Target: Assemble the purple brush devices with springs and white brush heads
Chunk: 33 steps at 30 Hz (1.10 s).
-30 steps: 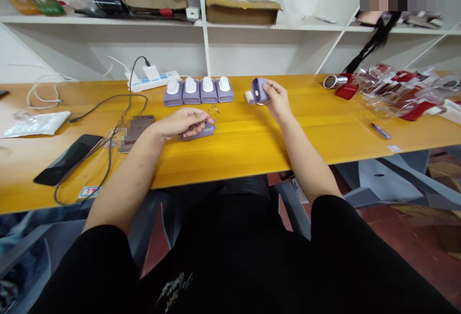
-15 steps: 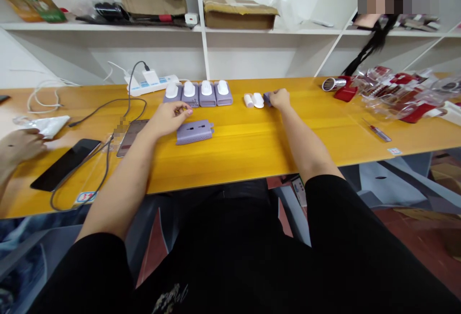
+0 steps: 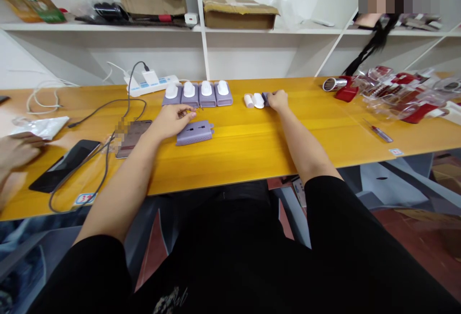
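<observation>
My left hand (image 3: 175,121) is closed, thumb and fingertips together, just in front of a row of several purple holders (image 3: 207,100) with white oval tops (image 3: 206,88). Thin metal bits (image 3: 200,107) show at its fingertips, too small to name. Close by its thumb lies a flat purple plate (image 3: 195,133) with two dark slots and a tab. Farther right, my right hand (image 3: 278,99) grips a small purple block (image 3: 265,99) on the table. Beside that block are a white oval piece (image 3: 258,100) and a short pale cylinder (image 3: 248,100).
A dark phone (image 3: 65,165), another phone (image 3: 133,137) and a grey cable (image 3: 107,160) lie to the left, near another person's hand (image 3: 21,150). A power strip (image 3: 151,85) stands behind. Rightward are a screwdriver (image 3: 381,134), a grater drum (image 3: 334,84) and bagged red parts (image 3: 403,88).
My left hand has moved slightly right and nearer to me, toward the purple plate. My right hand has shifted a little left with the purple block, now against the white oval piece.
</observation>
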Tool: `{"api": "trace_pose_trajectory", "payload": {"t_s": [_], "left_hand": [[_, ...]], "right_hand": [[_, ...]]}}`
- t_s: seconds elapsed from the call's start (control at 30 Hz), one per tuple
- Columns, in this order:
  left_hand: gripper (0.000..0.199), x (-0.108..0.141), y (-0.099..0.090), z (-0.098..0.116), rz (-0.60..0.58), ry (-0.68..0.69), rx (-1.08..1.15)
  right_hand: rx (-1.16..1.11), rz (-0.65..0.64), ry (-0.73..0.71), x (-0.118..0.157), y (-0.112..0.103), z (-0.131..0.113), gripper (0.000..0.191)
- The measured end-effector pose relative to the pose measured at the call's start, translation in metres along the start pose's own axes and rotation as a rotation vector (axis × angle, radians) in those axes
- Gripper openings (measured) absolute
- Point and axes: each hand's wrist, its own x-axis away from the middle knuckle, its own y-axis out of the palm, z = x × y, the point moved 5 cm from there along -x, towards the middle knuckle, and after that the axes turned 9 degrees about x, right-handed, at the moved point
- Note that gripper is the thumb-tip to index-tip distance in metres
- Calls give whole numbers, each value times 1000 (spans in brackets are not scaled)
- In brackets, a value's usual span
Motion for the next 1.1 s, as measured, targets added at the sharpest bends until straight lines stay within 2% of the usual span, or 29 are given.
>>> {"api": "trace_pose_trajectory", "payload": {"t_s": [0.13, 0.23, 0.3, 0.37, 0.43, 0.5, 0.57, 0.67, 0.73, 0.8, 0.9, 1.0, 1.1], "left_hand": [[59, 1, 0, 3, -16, 27, 4], [63, -2, 3, 19, -45, 72, -46], [64, -10, 10, 38, -80, 131, -85], [63, -21, 20, 59, -130, 199, -91], [64, -35, 34, 78, -178, 256, -50], [71, -50, 47, 91, -207, 304, 15], [81, -64, 59, 96, -228, 329, 71], [91, -78, 70, 88, -243, 315, 105], [97, -80, 66, 76, -195, 290, 112], [100, -74, 54, 61, -107, 271, 113], [94, -56, 32, 36, -19, 231, 110], [85, -35, 15, 15, -35, 172, 101], [71, -21, 7, 0, -61, 103, 96]], "right_hand": [[-46, 35, -11, 2, -12, 0, 30], [-229, 51, -190, 14, -33, -14, 33], [-404, -42, -412, 34, -47, -37, 41], [-538, -222, -631, 63, -58, -64, 50], [-569, -405, -793, 92, -65, -91, 55], [-517, -446, -911, 112, -70, -110, 49], [-443, -400, -974, 118, -69, -119, 37], [-353, -322, -962, 107, -61, -113, 28], [-317, -274, -898, 91, -55, -99, 28], [-300, -211, -811, 72, -51, -81, 29], [-289, -110, -676, 40, -49, -52, 30], [-236, -43, -549, 7, -47, -29, 32], [-120, -29, -435, -24, -43, -17, 34]]}}
